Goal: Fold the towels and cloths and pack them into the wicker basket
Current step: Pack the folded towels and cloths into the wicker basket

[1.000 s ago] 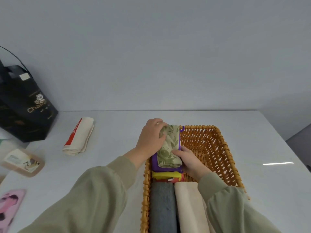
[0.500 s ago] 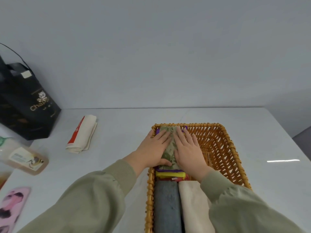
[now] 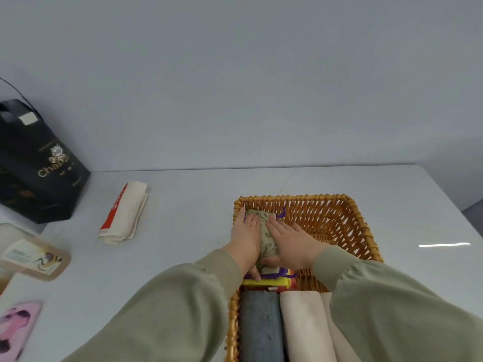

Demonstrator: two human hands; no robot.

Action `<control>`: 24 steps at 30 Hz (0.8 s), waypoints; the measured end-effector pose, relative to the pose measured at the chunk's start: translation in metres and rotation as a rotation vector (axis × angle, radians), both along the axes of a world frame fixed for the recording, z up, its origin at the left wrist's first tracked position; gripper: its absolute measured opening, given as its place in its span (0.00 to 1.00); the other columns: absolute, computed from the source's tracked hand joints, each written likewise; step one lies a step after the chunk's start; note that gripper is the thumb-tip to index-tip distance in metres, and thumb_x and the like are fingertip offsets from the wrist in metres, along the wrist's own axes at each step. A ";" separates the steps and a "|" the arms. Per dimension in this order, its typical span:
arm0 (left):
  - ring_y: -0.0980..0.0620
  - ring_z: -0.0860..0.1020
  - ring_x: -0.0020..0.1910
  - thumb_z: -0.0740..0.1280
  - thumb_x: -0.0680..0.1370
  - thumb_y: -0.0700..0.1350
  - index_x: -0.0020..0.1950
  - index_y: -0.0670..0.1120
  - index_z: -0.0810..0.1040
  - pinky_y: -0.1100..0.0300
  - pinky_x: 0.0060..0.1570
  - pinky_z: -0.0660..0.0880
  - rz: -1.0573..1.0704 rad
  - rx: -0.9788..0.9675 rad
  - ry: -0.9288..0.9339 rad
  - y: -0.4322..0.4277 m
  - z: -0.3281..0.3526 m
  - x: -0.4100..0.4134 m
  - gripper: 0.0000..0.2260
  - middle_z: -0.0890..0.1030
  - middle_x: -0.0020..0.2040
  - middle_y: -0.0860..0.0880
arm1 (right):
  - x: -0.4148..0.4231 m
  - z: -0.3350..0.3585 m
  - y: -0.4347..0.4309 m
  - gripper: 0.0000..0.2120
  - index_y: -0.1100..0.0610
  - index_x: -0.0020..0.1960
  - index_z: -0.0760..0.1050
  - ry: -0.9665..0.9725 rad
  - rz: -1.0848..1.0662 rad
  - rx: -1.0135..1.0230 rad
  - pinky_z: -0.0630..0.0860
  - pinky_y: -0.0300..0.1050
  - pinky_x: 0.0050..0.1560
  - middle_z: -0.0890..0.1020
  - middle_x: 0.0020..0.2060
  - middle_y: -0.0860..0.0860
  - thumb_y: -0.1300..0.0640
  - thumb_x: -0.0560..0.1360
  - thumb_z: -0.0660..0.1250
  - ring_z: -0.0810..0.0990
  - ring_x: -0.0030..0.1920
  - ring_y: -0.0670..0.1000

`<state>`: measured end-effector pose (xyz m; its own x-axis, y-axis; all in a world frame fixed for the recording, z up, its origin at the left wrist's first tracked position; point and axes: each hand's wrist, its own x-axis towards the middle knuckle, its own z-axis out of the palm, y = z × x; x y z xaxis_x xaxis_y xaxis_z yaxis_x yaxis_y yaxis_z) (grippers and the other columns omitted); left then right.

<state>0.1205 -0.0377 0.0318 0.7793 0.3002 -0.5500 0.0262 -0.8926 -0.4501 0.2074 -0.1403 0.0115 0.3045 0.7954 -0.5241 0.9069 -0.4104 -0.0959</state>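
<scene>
Pale grey wall stands behind the white table (image 3: 198,220) you are working at. Your left hand (image 3: 247,239) and right hand (image 3: 294,242) both lie flat, fingers straight and side by side, pressing down on a folded green leaf-patterned cloth (image 3: 268,240) that shows in the narrow gap between them. Your left thumb tucks under that cloth's near edge.

Under the green cloth sits a purple cloth (image 3: 273,276), a loop of it poking out by your right fingertips, and just nearer to you a yellow cloth (image 3: 264,282). All of this lies in the far left part of the woven wicker basket (image 3: 295,198). Closer to you in the same basket, a rolled grey towel (image 3: 261,325) and a rolled cream towel (image 3: 303,325) lie side by side, touching. The basket's right side shows bare weave.

Well to your left on the table, apart from the basket, rests a folded cream cloth with a red stripe (image 3: 122,212). Beyond it stands a black paper bag with gold lettering (image 3: 36,168), with a clear plastic package (image 3: 34,257) and a pink printed item (image 3: 15,327) nearer the left edge.
</scene>
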 end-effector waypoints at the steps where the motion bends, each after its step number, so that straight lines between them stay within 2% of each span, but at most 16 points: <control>1: 0.41 0.42 0.77 0.62 0.64 0.76 0.76 0.37 0.37 0.43 0.72 0.35 -0.010 0.025 0.019 -0.001 -0.004 0.002 0.61 0.43 0.78 0.40 | -0.001 -0.004 -0.001 0.48 0.56 0.77 0.33 -0.014 0.004 -0.001 0.41 0.57 0.75 0.35 0.76 0.52 0.30 0.74 0.54 0.40 0.77 0.52; 7: 0.41 0.41 0.77 0.61 0.73 0.69 0.76 0.35 0.36 0.48 0.73 0.38 -0.032 0.093 0.036 -0.009 -0.013 0.002 0.52 0.40 0.78 0.39 | -0.004 -0.018 -0.004 0.46 0.56 0.76 0.31 -0.026 0.004 0.024 0.42 0.57 0.76 0.33 0.75 0.53 0.29 0.75 0.48 0.37 0.76 0.53; 11: 0.40 0.42 0.77 0.62 0.64 0.76 0.76 0.36 0.37 0.44 0.72 0.35 -0.029 0.022 -0.076 -0.005 0.000 -0.010 0.61 0.42 0.78 0.39 | -0.005 -0.014 -0.014 0.45 0.55 0.77 0.33 0.040 -0.039 0.140 0.44 0.55 0.76 0.34 0.76 0.52 0.30 0.75 0.50 0.38 0.77 0.52; 15: 0.43 0.38 0.77 0.60 0.65 0.77 0.77 0.40 0.38 0.37 0.70 0.34 -0.020 -0.138 -0.183 0.013 0.018 -0.030 0.59 0.41 0.78 0.43 | -0.010 0.004 -0.025 0.41 0.52 0.78 0.38 0.185 -0.185 0.352 0.48 0.51 0.77 0.39 0.77 0.48 0.33 0.76 0.53 0.42 0.77 0.48; 18: 0.47 0.36 0.76 0.61 0.66 0.75 0.78 0.42 0.40 0.38 0.71 0.35 0.063 -0.334 -0.246 0.023 0.030 -0.043 0.56 0.42 0.79 0.46 | -0.017 0.022 -0.031 0.34 0.51 0.79 0.45 0.261 -0.284 0.508 0.49 0.46 0.76 0.44 0.78 0.47 0.38 0.79 0.51 0.46 0.77 0.46; 21: 0.52 0.35 0.76 0.62 0.70 0.71 0.79 0.45 0.42 0.43 0.74 0.36 0.104 -0.505 -0.363 0.035 0.040 -0.058 0.50 0.43 0.79 0.50 | -0.016 0.038 -0.030 0.31 0.52 0.78 0.50 0.196 -0.323 0.591 0.49 0.46 0.76 0.49 0.78 0.48 0.39 0.80 0.50 0.48 0.77 0.48; 24: 0.56 0.40 0.77 0.62 0.76 0.63 0.79 0.49 0.48 0.51 0.75 0.39 0.143 -0.648 -0.536 0.046 0.043 -0.072 0.39 0.50 0.79 0.52 | -0.018 0.054 -0.022 0.27 0.54 0.76 0.56 0.077 -0.328 0.686 0.49 0.46 0.75 0.55 0.77 0.50 0.43 0.81 0.51 0.51 0.76 0.49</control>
<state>0.0483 0.0086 0.0751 0.9619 0.1690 -0.2151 0.2221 -0.9415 0.2535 0.1897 -0.1621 0.0650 0.5638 0.8255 0.0251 0.7292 -0.4832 -0.4846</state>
